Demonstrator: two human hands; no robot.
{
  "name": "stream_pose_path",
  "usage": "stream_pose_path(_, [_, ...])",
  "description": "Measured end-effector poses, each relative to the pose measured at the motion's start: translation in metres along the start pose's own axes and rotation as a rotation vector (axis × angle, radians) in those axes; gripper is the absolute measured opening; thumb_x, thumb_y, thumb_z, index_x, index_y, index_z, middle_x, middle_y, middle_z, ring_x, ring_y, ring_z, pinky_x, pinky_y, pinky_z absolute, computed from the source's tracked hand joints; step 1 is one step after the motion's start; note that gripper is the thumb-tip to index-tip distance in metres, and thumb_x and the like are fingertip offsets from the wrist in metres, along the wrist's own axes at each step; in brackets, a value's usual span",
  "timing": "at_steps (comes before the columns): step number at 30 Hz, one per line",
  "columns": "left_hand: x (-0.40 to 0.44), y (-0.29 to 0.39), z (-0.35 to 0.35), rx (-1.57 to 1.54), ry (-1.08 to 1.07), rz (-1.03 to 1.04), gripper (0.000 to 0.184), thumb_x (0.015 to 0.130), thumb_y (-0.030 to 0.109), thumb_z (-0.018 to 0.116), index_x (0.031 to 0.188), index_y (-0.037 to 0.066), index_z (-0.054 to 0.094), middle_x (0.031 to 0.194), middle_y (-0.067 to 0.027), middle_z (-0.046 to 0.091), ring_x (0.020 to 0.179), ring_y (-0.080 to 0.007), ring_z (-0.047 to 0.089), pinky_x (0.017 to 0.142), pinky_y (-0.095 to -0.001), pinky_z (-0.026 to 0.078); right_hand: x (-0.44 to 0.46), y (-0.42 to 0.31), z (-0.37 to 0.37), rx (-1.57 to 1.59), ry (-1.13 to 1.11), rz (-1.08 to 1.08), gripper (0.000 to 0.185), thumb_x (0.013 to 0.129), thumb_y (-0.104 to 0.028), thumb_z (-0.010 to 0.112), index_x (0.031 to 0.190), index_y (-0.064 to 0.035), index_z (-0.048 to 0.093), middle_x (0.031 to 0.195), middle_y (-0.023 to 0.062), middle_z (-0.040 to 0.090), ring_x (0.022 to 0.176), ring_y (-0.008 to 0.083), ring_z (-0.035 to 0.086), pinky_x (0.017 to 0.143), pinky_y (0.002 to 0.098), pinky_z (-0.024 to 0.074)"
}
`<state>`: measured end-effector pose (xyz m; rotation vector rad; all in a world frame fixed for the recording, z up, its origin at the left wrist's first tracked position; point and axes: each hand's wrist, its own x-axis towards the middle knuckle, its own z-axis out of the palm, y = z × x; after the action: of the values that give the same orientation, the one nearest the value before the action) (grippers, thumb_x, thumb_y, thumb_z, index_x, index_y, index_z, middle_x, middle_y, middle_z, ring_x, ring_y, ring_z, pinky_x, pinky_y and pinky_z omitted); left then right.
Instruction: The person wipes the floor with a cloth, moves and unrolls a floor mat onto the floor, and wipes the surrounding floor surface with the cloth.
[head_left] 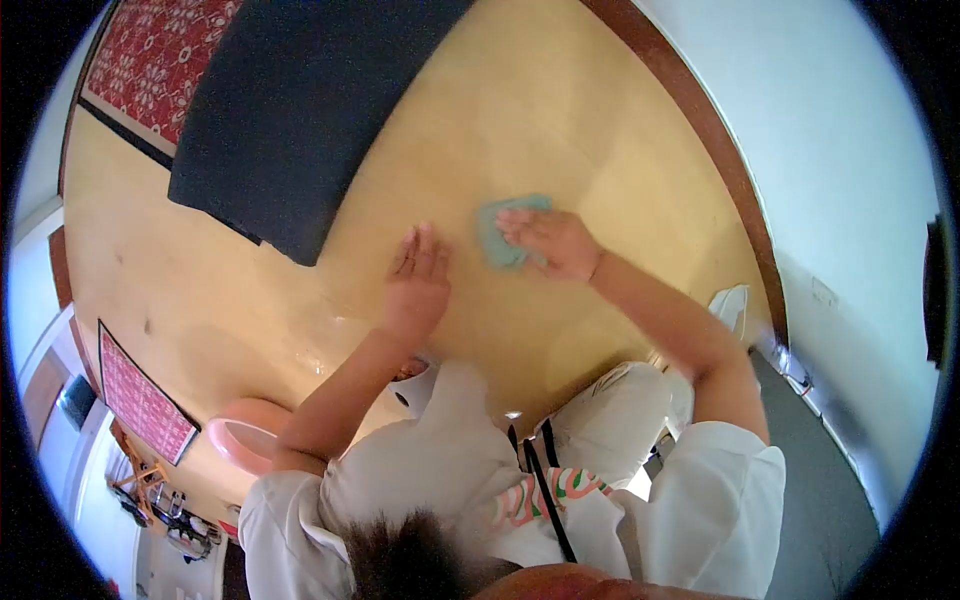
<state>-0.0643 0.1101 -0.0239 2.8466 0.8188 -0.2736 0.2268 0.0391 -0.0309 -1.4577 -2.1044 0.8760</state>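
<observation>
Teal cloth [490,240]: on the floor [440,140] under the flattened right hand [555,242], could bunch if pushed unevenly
Left hand [418,290]: empty, apart, might skid if that shine's wet
Pink tub [255,410]: elbow-bump risk tbh

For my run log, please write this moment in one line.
right hand: on teal cloth | surface: yellow floor | left hand: nothing visibly held | nearby: charcoal mat, pink basin
</observation>
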Motion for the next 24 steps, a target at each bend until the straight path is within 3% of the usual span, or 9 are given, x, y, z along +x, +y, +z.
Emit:
stream_pose_path(1, [0.000,-0.001,0.004,-0.029,-0.005,-0.005,0.061,0.081,0.018,0.059,0.141,0.010,0.046,0.148,-0.0201,0.040,0.134,-0.0329,0.043,0.115,-0.0400,0.029,-0.001,0.006,-0.008,0.053,-0.008,-0.052,0.049,0.076,-0.016,0.066,0.124,-0.0129,0.060,0.134,0.0114,0.058,0.117,0.0298,0.060,0.095,0.0430,0.0506])
stream_pose_path(3, [0.004,-0.004,-0.009,-0.112,-0.026,-0.006,0.064,0.080,0.016,0.061,0.141,0.011,0.046,0.148,-0.0198,0.040,0.134,-0.0315,0.043,0.114,-0.0385,0.030,0.026,0.034,-0.040,-0.066,0.235,-0.037,0.047,0.078,-0.017,0.065,0.125,-0.0121,0.060,0.132,0.0113,0.059,0.115,0.0307,0.060,0.094,0.0431,0.0511])
stream_pose_path(5, [0.004,-0.006,-0.018,-0.157,-0.025,-0.012,0.066,0.078,0.014,0.063,0.142,0.012,0.046,0.148,-0.0191,0.040,0.134,-0.0302,0.043,0.114,-0.0371,0.032,0.082,0.054,-0.090,-0.398,0.442,0.082,0.042,0.083,-0.013,0.061,0.125,-0.0146,0.060,0.126,0.0096,0.063,0.112,0.0312,0.060,0.094,0.0422,0.0508])
stream_pose_path(6, [0.005,-0.006,-0.020,-0.162,-0.014,-0.011,0.067,0.078,0.012,0.063,0.142,0.012,0.046,0.148,-0.0185,0.040,0.134,-0.0297,0.044,0.113,-0.0364,0.032,0.108,0.068,-0.108,-0.515,0.449,0.213,0.046,0.082,-0.009,0.062,0.127,-0.0155,0.059,0.129,0.0095,0.061,0.114,0.0309,0.059,0.096,0.0422,0.0500])
stream_pose_path(8, [0.005,-0.007,-0.023,-0.160,0.000,-0.012,0.063,0.078,0.010,0.062,0.139,0.013,0.049,0.147,-0.0173,0.043,0.131,-0.0281,0.047,0.112,-0.0358,0.034,0.143,0.088,-0.142,-0.770,0.303,0.225,0.043,0.091,-0.012,0.050,0.133,-0.0070,0.053,0.147,0.0130,0.044,0.138,0.0286,0.038,0.113,0.0446,0.0321])
stream_pose_path(12, [0.005,-0.015,-0.033,-0.138,-0.017,0.003,0.054,0.080,0.007,0.058,0.134,0.012,0.055,0.144,-0.0151,0.047,0.129,-0.0253,0.051,0.111,-0.0361,0.037,0.132,0.139,-0.128,-0.706,0.259,0.303,0.045,0.090,-0.013,0.050,0.135,-0.0098,0.053,0.151,0.0085,0.040,0.141,0.0270,0.034,0.114,0.0455,0.0309])
stream_pose_path(19, [0.011,-0.003,-0.048,-0.030,-0.063,0.057,0.058,0.078,0.004,0.059,0.135,0.011,0.054,0.145,-0.0151,0.045,0.130,-0.0289,0.048,0.111,-0.0378,0.036,-0.048,0.156,-0.135,-0.764,0.321,0.342,0.046,0.089,-0.012,0.050,0.134,-0.0094,0.054,0.143,0.0116,0.050,0.136,0.0283,0.041,0.112,0.0419,0.0344])
stream_pose_path(22, [0.011,-0.009,-0.046,-0.070,-0.080,0.067,0.058,0.079,0.001,0.057,0.136,0.010,0.052,0.146,-0.0160,0.045,0.130,-0.0322,0.047,0.112,-0.0393,0.036,-0.134,0.150,-0.127,-0.948,0.435,0.310,0.048,0.082,-0.009,0.063,0.130,-0.0145,0.057,0.133,0.0075,0.058,0.116,0.0296,0.058,0.099,0.0411,0.0481])
stream_pose_path(24, [0.012,-0.011,-0.046,-0.082,-0.104,0.068,0.058,0.081,-0.001,0.053,0.138,0.009,0.051,0.147,-0.0165,0.044,0.131,-0.0330,0.046,0.112,-0.0401,0.035,-0.188,0.138,-0.118,-0.847,0.485,0.477,0.051,0.082,-0.011,0.063,0.132,-0.0160,0.056,0.135,0.0053,0.057,0.117,0.0289,0.057,0.102,0.0410,0.0462])
